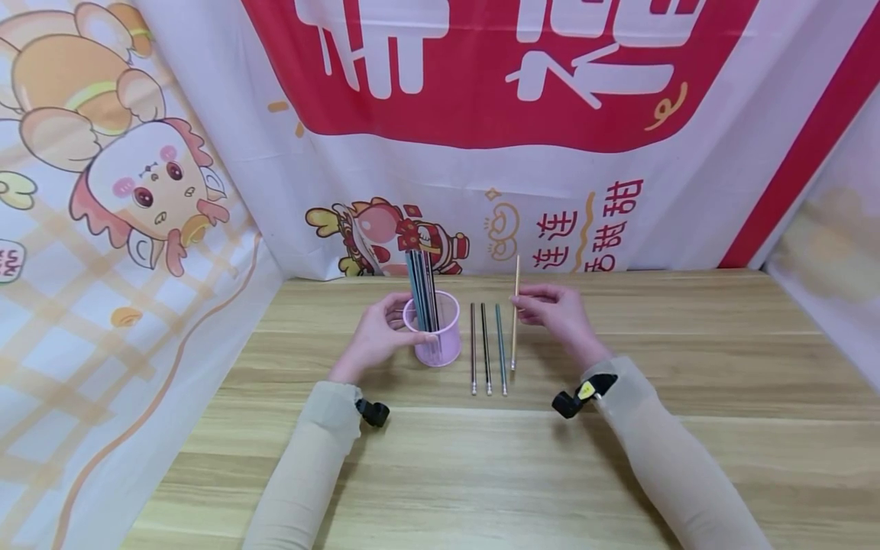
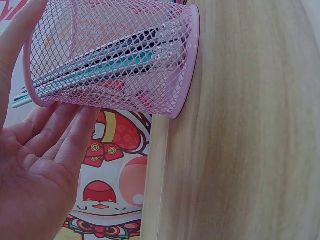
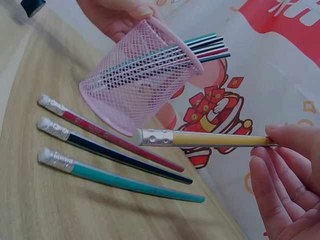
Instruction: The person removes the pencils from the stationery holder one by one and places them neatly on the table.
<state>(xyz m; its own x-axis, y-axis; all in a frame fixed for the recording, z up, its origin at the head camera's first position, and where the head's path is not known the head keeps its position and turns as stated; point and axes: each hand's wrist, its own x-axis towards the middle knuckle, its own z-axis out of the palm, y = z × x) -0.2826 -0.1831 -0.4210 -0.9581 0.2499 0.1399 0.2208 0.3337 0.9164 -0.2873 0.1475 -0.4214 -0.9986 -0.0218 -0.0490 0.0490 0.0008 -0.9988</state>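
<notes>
My left hand (image 1: pixel 374 332) grips a pink mesh pencil cup (image 1: pixel 448 347) near its rim, thumb on the near side and fingers on the far side. Several pencils (image 1: pixel 422 283) lean inside it, eraser ends down, as the left wrist view shows through the mesh (image 2: pixel 115 65). Between thumb and fingers, my right hand (image 1: pixel 553 313) pinches a yellow pencil (image 3: pixel 215 139) by the end away from its white eraser. To the cup's right, a red pencil (image 3: pixel 115 137), a black pencil (image 3: pixel 125 157) and a teal pencil (image 3: pixel 135 186) lie side by side, erasers toward me.
Everything stands on a wood-grain table (image 1: pixel 440 473). Behind its far edge hangs a printed red and white cloth (image 1: pixel 481 176), and another patterned cloth (image 1: pixel 82 328) runs along the left. Small black cameras (image 1: pixel 374 413) are strapped at both wrists.
</notes>
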